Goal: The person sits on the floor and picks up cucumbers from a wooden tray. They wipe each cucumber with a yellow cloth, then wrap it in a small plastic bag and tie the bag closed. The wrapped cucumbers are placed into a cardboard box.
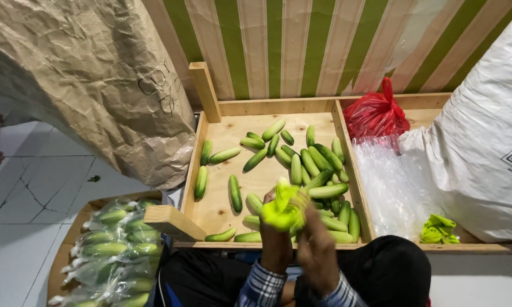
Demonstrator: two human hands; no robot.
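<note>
Both hands, left (276, 239) and right (317, 250), grip yellow netting (284, 207) above the tray (210, 187); blurred stretching could tear it onto cucumbers (313, 162).

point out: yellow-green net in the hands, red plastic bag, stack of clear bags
yellow-green net (284, 208), head view, middle of the bunched mesh.
red plastic bag (375, 116), head view, bulging body below the knot.
stack of clear bags (393, 187), head view, centre of the top sheet.
</note>
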